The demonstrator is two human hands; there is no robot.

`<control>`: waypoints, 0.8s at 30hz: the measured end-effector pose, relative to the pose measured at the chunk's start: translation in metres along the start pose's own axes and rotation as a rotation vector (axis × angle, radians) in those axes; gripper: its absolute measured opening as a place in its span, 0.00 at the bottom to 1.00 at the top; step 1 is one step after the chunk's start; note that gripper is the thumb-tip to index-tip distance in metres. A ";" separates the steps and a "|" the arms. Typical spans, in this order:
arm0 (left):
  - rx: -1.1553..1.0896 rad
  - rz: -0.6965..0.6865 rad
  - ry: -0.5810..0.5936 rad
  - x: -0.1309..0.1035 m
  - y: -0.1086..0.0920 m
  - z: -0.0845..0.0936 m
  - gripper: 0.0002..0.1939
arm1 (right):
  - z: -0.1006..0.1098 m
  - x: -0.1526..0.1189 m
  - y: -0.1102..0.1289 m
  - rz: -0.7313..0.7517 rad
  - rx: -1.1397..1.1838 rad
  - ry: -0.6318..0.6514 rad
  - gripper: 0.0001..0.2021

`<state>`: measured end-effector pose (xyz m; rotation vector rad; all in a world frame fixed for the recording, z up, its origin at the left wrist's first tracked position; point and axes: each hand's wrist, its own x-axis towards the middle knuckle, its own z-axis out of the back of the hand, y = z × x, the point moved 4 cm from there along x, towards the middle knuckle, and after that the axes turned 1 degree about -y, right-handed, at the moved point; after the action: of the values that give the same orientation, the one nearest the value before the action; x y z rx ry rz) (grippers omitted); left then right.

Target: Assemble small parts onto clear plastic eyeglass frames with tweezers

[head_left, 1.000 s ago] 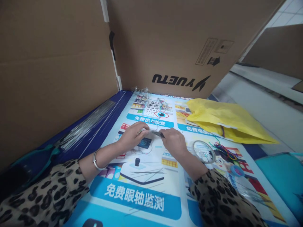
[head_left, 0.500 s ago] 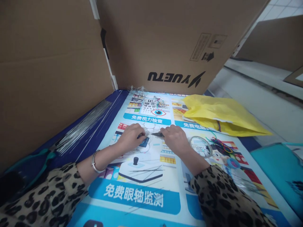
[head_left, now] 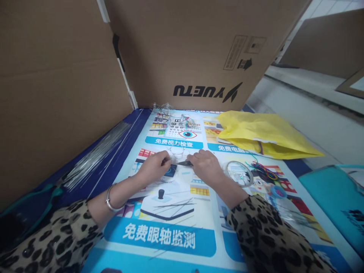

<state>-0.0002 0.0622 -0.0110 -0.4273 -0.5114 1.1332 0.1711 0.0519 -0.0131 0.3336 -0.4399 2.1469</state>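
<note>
My left hand [head_left: 155, 165] is closed in a pinch over the poster-like sheet [head_left: 170, 185], with thin wire [head_left: 178, 151] looping at its fingertips. The wire is pale and fine, so its exact shape is hard to make out. Just to the right, my right hand [head_left: 206, 167] grips a dark tool with a pointed tip [head_left: 184, 163]. Its handle is hidden in my palm, and the tip points left toward my left fingers. Beside my right wrist lies a round clear dish [head_left: 239, 173] with small shiny bits in it.
Straight wires [head_left: 93, 155] lie bundled at left near a teal-rimmed dark object [head_left: 31, 212]. Cut wires [head_left: 173, 206] are scattered nearer me. Tangled wire pieces [head_left: 187, 121] sit at the back, before a cardboard wall [head_left: 199, 49]. A yellow bag [head_left: 264, 132] and coloured cords [head_left: 264, 170] are at right.
The view has shifted slightly. My left fingers have drawn a little closer together, and the tool tip stays close beside them.
</note>
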 end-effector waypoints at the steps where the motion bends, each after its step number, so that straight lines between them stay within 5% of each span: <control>1: -0.004 0.025 -0.001 0.000 0.000 0.000 0.06 | -0.001 0.000 0.001 0.000 0.017 0.006 0.09; 15: -0.634 0.258 0.170 -0.003 -0.003 -0.005 0.09 | -0.006 0.002 -0.007 -0.235 0.273 0.092 0.10; 24: -0.666 0.311 0.311 -0.007 -0.009 -0.005 0.09 | -0.007 0.002 -0.012 -0.325 0.368 0.069 0.10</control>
<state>0.0070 0.0521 -0.0113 -1.2764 -0.5512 1.1443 0.1792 0.0632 -0.0167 0.4978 0.0537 1.9033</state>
